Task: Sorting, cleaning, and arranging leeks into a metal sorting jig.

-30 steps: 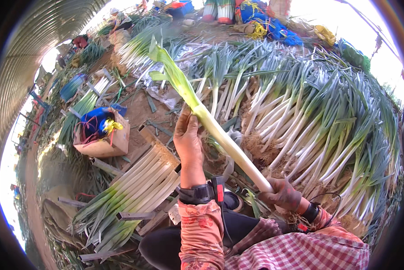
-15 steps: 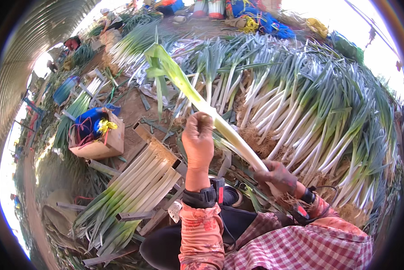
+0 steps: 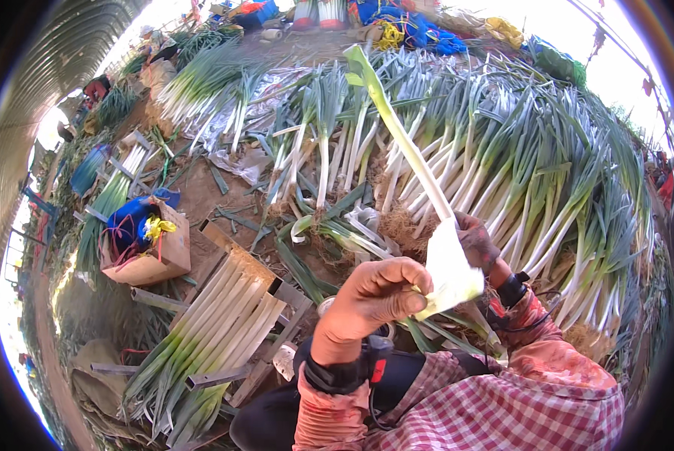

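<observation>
A long leek (image 3: 411, 150) slants up and away in front of me, its green top pointing far left. My right hand (image 3: 477, 242) is closed around its white lower end, partly hidden behind a pale peeled outer layer (image 3: 450, 272). That layer hangs down from the stalk, somewhat blurred. Between thumb and fingers, my left hand (image 3: 374, 297) pinches the layer's loose edge. Left of my hands, several trimmed leeks (image 3: 228, 301) lie side by side in a metal frame (image 3: 220, 377).
Many unpeeled leeks (image 3: 502, 158) with roots lie heaped from far middle to right. A cardboard box (image 3: 173, 252) with blue and yellow ties stands at left. Loose leaves (image 3: 299, 259) litter the soil beyond the frame. Blue netting (image 3: 435, 36) lies at the back.
My left hand has moved down and right, pulling an outer layer down off the leek. The leek's top has swung right and now looks slimmer. My right hand has risen slightly.
</observation>
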Tool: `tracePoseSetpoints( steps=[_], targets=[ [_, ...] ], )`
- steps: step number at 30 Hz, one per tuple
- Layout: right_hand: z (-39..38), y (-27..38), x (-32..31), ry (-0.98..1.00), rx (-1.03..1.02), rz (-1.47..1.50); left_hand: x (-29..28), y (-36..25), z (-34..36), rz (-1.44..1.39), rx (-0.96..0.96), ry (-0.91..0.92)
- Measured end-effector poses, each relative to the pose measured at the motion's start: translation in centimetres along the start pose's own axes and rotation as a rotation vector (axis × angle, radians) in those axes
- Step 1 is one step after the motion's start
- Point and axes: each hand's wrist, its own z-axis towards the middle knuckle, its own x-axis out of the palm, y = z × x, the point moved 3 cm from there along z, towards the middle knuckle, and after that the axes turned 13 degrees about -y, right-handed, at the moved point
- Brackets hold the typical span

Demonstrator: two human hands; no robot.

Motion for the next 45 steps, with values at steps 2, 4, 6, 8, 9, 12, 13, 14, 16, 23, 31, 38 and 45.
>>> tracePoseSetpoints(
  steps=[2, 4, 6, 8, 9, 12, 13, 14, 16, 23, 31, 38, 45],
  targets=[
    [0.3, -0.4, -0.5, -0.022, -0.025, 0.016, -0.3, -0.3, 0.1, 0.07, -0.11, 0.173],
    [-0.2, -0.7, -1.0, -0.06, -0.038, 0.013, -1.1, -0.3, -0.2, 0.143, -0.387, 0.251],
    [-1.1, -0.7, -1.1, -0.077, -0.013, 0.058, -1.5, -0.4, 0.7, 0.236, -0.327, 0.069],
    [-2.9, 1.4, 1.1, -0.063, 0.11, 0.059, -3.7, -0.4, 1.7, 0.305, -0.087, -0.451],
    [-3.8, 2.1, 1.4, -0.047, 0.118, -0.01, -4.9, -0.2, 2.6, 0.292, -0.038, -0.637],
    [-6.1, 2.7, 2.6, 0.002, 0.099, -0.173, -7.7, 0.5, 4.4, 0.113, 0.115, -0.785],
    [-6.8, 2.6, 2.3, 0.056, 0.128, -0.067, -7.4, 0.7, 5.6, 0.038, 0.149, -0.771],
    [-7.1, 2.2, 2.3, 0.056, 0.0, -0.213, -7.3, 0.6, 6.5, -0.028, 0.186, -0.767],
    [-7.8, 2.4, 3.3, 0.049, -0.196, -0.713, -6.1, -0.3, 7.4, -0.155, 0.26, -0.845],
    [-5.1, 2.3, 3.6, 0.278, -0.091, -0.274, -9.0, -1.3, 5.4, -0.451, 0.408, -0.849],
    [-6.9, -4.5, 4.1, 0.848, 0.091, -0.087, -11.9, -2.4, 2.7, -0.549, 0.461, -0.882],
    [-10.0, -14.2, -8.9, 0.385, 0.456, -0.885, -11.0, -2.1, 1.6, -0.127, 0.492, -1.233],
    [-6.1, -0.4, -2.5, -0.101, -0.196, -1.134, -8.9, -2.4, 1.7, -0.068, 0.491, -1.124]
  ],
)
